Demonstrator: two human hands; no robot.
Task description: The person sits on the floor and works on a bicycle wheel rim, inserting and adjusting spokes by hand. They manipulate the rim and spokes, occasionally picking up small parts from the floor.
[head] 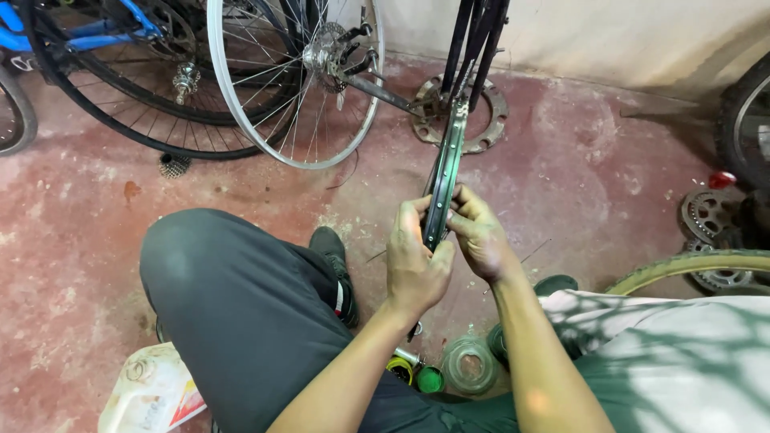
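Now you hold the bare wheel rim edge-on in front of you, so its narrow channel faces your eyes. Your left hand grips the near end of the rim, fingers clamped on its left wall. Your right hand presses on the rim's right wall, fingers closed against it, probably to steady it. Beyond the rim's far end a silver spoked wheel stands. Below the rim, near your knee, small green pots wait on the red floor.
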